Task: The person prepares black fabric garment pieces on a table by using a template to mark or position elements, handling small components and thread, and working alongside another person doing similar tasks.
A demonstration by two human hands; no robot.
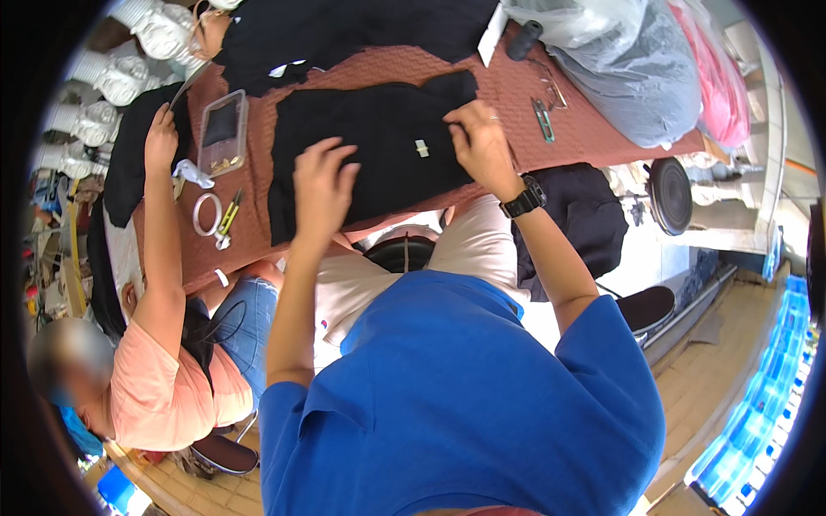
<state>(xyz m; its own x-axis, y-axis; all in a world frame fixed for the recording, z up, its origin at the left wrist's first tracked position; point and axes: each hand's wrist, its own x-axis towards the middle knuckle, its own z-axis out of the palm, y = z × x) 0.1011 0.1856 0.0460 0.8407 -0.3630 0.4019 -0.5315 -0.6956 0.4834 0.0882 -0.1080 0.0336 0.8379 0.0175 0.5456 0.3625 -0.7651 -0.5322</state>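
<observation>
A black garment [370, 146] spread on the reddish surface [594, 129] is pinched at its upper edge by the right hand [482, 142]; the left hand [323, 185] is held above it, fingers [331, 159] loosely spread, nothing gripped.

Both forearms extended fwd; left hand [323, 185] raised, fingers loosely curled, palm down; right hand [482, 142] w/ fingertips pinched together, wrist bent.

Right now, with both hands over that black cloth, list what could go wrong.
1. The right hand pinches the black cloth at its edge while the left hand hovers above it; a tug could shift the small pale label.
2. The cloth's near edge hangs off the table, so it might slide into the lap.
3. The snips lie just beyond the right hand; a sweep could knock them.
</observation>
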